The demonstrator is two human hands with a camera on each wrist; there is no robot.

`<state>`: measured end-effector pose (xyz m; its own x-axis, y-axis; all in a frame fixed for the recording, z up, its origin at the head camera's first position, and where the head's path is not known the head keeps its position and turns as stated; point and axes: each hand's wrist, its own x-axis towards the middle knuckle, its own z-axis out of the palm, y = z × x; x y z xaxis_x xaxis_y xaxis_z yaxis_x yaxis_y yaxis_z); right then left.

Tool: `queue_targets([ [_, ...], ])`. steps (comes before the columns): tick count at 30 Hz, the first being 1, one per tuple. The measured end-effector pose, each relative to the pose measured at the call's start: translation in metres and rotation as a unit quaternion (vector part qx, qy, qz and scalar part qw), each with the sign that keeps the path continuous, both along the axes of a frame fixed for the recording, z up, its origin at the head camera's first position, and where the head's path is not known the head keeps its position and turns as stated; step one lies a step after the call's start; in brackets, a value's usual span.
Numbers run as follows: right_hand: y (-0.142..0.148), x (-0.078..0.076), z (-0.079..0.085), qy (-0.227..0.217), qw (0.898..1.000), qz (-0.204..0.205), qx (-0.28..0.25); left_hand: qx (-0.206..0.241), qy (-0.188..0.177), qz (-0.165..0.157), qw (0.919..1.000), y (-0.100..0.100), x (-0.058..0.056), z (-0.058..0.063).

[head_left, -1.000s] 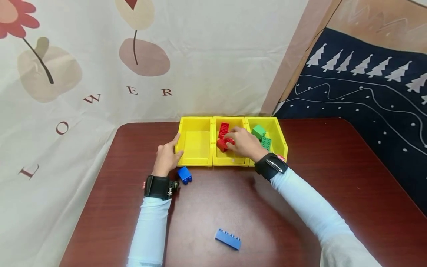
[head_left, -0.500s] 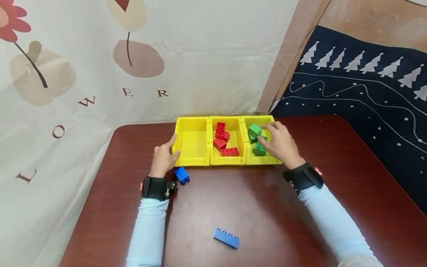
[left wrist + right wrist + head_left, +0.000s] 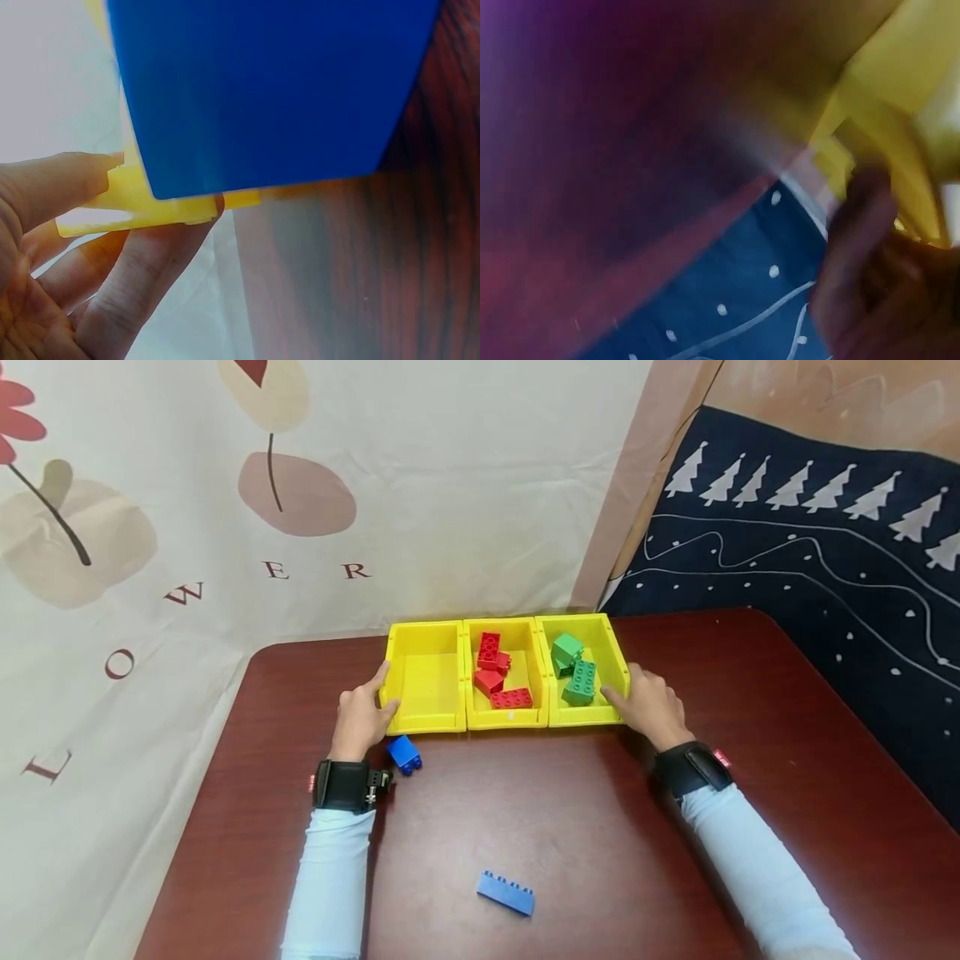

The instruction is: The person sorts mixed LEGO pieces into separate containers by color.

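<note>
Three yellow bins stand side by side at the table's far edge. My left hand [image 3: 362, 720] grips the left bin [image 3: 427, 677] by its outer side wall; in the left wrist view, the wall lies between thumb and fingers. At the other end, my right hand [image 3: 654, 708] holds the right bin [image 3: 607, 656], thumb over the rim and fingers along the outside. That bin contains green toy bricks [image 3: 580, 683]. Several red toy bricks [image 3: 512, 698] lie in the middle bin [image 3: 528, 664]. A blue toy brick [image 3: 405, 754] rests near my left wrist and looms large in the left wrist view.
A long light-blue toy brick [image 3: 506, 893] lies near the front of the brown table [image 3: 600, 843]. Behind the bins hangs a pale printed cloth [image 3: 465, 527], with a dark blue cloth [image 3: 787, 552] to the right.
My right hand has left the red bricks, passed over the green ones and come to the right bin's outer wall. The left hand stays on its bin. The head view has shifted slightly.
</note>
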<state>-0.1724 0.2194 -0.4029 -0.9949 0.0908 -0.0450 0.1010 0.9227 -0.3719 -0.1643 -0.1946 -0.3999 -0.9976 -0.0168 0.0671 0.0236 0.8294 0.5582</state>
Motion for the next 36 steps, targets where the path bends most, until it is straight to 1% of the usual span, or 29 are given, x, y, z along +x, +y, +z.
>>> queue_targets([
  [3,-0.005,-0.006,-0.006,-0.021,1.0,0.007,-0.001,-0.004,-0.004,0.008,1.0,-0.002,0.003,0.001],
  [6,-0.01,-0.01,-0.009,-0.031,0.999,0.008,-0.007,-0.01,-0.01,0.015,0.9998,-0.005,0.006,0.002],
  [10,-0.011,-0.011,-0.011,-0.04,0.999,0.006,-0.013,-0.018,-0.015,0.005,0.9997,-0.005,0.011,0.006],
  [13,-0.007,-0.011,-0.012,-0.044,0.999,0.003,-0.017,-0.014,-0.005,-0.001,0.9999,-0.001,0.019,0.015],
  [16,-0.002,-0.01,-0.012,-0.045,0.999,0.002,-0.018,-0.01,0.0,0.0,1.0,0.007,0.03,0.025],
  [18,0.002,-0.01,-0.011,-0.047,0.999,-0.001,-0.021,-0.014,-0.006,-0.002,0.9999,0.013,0.038,0.029],
  [20,0.006,-0.01,-0.009,-0.05,0.998,-0.002,-0.025,-0.025,-0.019,-0.003,0.9995,0.019,0.046,0.031],
  [22,0.01,-0.01,-0.007,-0.056,0.998,-0.002,-0.028,-0.039,-0.029,-0.007,0.9988,0.023,0.051,0.029],
  [24,0.014,-0.01,-0.005,-0.06,0.998,-0.001,-0.029,-0.049,-0.038,-0.016,0.9979,0.027,0.054,0.024],
  [29,0.021,-0.01,0.0,-0.07,0.997,0.0,-0.025,-0.064,-0.063,-0.04,0.9951,0.037,0.054,0.006],
  [30,0.022,-0.01,0.001,-0.073,0.997,0.002,-0.026,-0.066,-0.066,-0.041,0.9948,0.039,0.054,0.004],
  [33,0.018,-0.011,-0.001,-0.076,0.997,0.012,-0.029,-0.075,-0.059,-0.036,0.9948,0.04,0.057,0.0],
  [36,0.01,-0.014,-0.004,-0.074,0.996,0.024,-0.037,-0.083,-0.054,-0.017,0.9949,0.038,0.063,0.001],
])
